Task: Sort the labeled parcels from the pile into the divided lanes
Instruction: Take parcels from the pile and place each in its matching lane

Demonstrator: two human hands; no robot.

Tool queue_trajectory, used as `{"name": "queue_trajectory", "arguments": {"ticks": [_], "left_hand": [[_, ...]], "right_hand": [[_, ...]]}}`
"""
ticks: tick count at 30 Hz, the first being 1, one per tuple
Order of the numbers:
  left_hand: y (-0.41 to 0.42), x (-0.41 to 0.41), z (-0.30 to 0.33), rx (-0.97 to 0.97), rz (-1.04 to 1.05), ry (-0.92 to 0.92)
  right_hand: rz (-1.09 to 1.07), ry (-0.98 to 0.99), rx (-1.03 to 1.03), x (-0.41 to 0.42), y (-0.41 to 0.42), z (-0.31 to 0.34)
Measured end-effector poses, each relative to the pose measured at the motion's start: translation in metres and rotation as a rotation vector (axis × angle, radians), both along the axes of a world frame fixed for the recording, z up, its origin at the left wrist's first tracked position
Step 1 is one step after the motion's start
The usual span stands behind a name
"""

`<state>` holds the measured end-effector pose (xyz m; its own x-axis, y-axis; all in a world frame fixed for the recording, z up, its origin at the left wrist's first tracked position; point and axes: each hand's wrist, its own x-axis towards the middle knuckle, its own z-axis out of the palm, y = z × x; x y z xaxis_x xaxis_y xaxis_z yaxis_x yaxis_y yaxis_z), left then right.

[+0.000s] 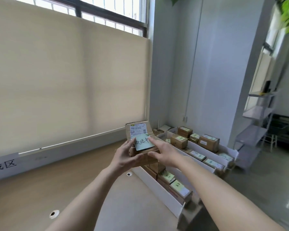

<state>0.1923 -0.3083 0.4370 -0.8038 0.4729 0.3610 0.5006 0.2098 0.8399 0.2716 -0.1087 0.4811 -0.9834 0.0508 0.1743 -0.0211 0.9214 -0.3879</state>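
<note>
both arms outstretched, left hand (123, 155) curled gripping, right hand (162, 152) fingers extended, pressing flat

place: office-like room used as a small parcel-sorting station | evidence: white divided lanes (160, 189) of labelled brown cardboard parcels (178, 140) right of the hands | long wooden table (90, 189) beneath them | beige roller blind (65, 80) ahead | white metal shelving (257, 114) far right
</note>
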Motion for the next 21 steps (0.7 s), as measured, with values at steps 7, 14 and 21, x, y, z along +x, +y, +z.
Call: {"name": "queue_trajectory", "arguments": {"ticks": [7,14,21], "left_hand": [[0.113,0.026,0.005,-0.053,-0.070,0.026],[0.233,0.055,0.007,-0.065,-0.147,0.092],[0.340,0.074,0.000,-0.110,-0.170,0.101]], "right_hand": [[-0.078,-0.012,-0.005,0.044,0.109,0.006],[-0.123,-0.020,-0.009,0.077,0.225,0.003],[-0.188,-0.032,0.006,0.107,0.326,-0.005]]}}
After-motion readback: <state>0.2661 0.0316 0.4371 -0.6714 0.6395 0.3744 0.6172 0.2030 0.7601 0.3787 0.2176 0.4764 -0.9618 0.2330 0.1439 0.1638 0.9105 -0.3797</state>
